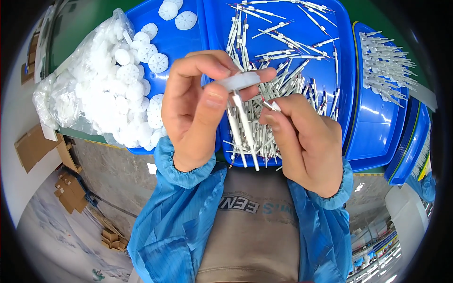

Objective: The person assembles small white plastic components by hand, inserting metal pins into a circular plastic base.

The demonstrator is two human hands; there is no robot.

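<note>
White disc in left hand; right hand pinches, apparently, a rod.

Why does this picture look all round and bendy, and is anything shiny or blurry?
Head view: fisheye lens, so edges curve and the corners go black; head view: glare streaks the right-hand blue tray; head view: the pile of white discs looks washed out, and the left hand's white disc slightly soft.

White disc (nearly edge-on) in left grip
</note>
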